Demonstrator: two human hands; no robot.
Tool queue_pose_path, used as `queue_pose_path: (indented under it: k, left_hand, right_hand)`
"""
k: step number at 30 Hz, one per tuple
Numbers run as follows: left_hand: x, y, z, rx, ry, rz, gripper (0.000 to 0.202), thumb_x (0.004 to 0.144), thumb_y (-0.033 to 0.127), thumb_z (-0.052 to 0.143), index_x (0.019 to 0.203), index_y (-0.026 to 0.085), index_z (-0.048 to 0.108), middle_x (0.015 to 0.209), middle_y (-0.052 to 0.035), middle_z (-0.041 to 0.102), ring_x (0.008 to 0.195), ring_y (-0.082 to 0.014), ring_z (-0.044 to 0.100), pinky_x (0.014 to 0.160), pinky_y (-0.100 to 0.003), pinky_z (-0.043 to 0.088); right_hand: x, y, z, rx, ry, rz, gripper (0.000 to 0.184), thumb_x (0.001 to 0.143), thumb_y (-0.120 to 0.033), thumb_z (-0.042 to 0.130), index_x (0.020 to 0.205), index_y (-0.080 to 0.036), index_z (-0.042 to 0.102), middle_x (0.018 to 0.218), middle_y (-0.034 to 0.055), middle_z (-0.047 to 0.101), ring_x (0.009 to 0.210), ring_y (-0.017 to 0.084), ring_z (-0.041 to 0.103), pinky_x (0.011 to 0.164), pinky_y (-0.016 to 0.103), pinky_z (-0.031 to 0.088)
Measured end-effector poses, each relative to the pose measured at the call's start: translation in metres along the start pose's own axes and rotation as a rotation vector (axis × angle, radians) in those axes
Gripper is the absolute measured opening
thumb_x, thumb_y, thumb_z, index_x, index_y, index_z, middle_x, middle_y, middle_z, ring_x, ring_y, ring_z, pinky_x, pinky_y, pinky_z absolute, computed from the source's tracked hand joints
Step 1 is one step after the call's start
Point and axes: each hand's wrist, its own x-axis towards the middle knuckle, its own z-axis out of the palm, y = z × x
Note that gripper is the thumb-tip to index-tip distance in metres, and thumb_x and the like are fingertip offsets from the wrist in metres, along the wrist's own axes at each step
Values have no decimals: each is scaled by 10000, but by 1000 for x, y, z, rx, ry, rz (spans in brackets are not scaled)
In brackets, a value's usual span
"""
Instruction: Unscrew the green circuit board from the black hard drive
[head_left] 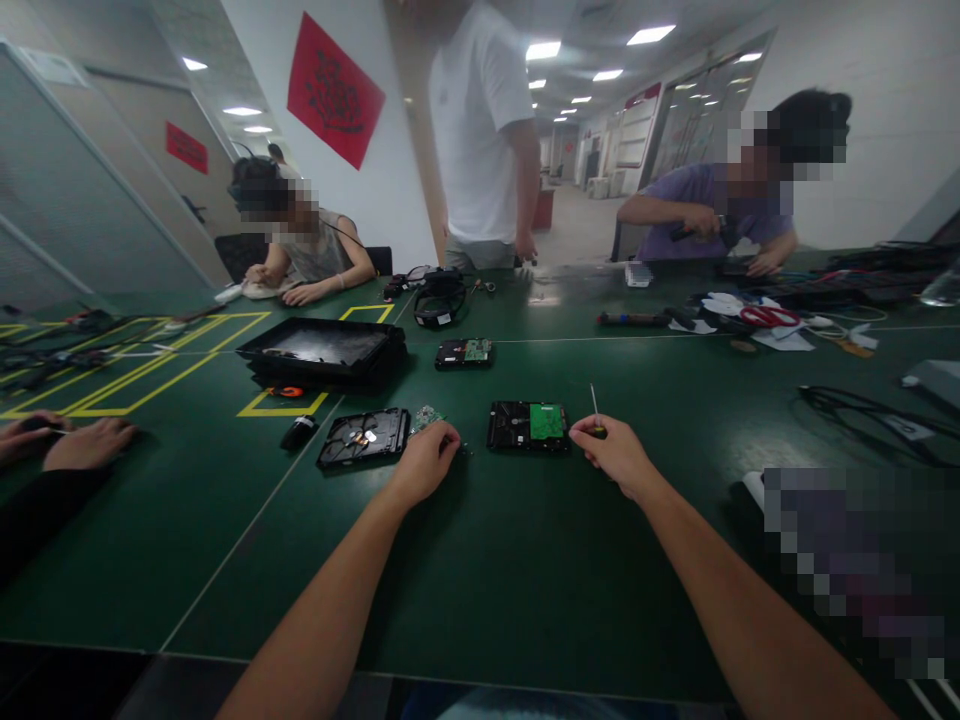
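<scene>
My right hand point(615, 452) is closed around a small screwdriver point(594, 407) whose shaft points up, just right of a hard drive point(527, 425) lying with its green circuit board up. My left hand point(425, 462) rests on the green table with fingers curled, pinching something too small to name, next to a loose green circuit board point(428, 416). Left of it lies a second, black hard drive point(364, 437) without a board.
A black tray point(324, 350) and a third hard drive point(465, 352) lie farther back. A black mouse point(299, 431) sits left. Another person's hands point(71, 440) rest at far left. Three people work at the far side, amid cables, scissors point(769, 316) and tools.
</scene>
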Motion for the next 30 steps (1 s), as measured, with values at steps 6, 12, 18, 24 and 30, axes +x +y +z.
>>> queue_pose_path:
  k: [6,12,18,24,30]
  left_hand:
    - [1,1,3,6,-29,46,137,943,178,576,991,241,688,998,-42,706,949,-241,667,856,-376,528]
    - [-2,0,1,-36,-30,71,240,1009,198,485,1068,251,712,1079,-54,718,1031,-239,682,931,-391,542]
    - [-7,12,2,20,-51,62,325,974,431,642,1230,234,676,1127,-84,677,1044,-269,664,932,-421,552]
    - [-6,20,7,51,-71,66,293,977,412,649,1200,226,690,1143,-96,640,1094,-285,628,990,-458,534]
    - [-7,30,4,103,-45,52,293,976,388,651,1225,236,681,1147,-94,628,1117,-293,606,997,-458,527]
  right_hand:
    - [0,-1,1,2,9,-5,133,869,-278,716,969,-190,713,799,36,679,598,121,572,517,241,443]
    - [-1,-3,0,13,3,-7,125,870,-281,721,956,-190,722,788,31,681,606,120,574,517,235,445]
    - [1,1,-1,28,10,13,146,874,-275,723,986,-184,743,746,26,669,619,127,583,515,229,446]
    - [1,0,-2,43,25,33,165,885,-238,693,1025,-177,752,723,33,667,610,135,582,508,240,450]
    - [0,0,0,75,39,17,164,864,-224,712,1022,-181,729,743,23,664,595,123,576,498,233,447]
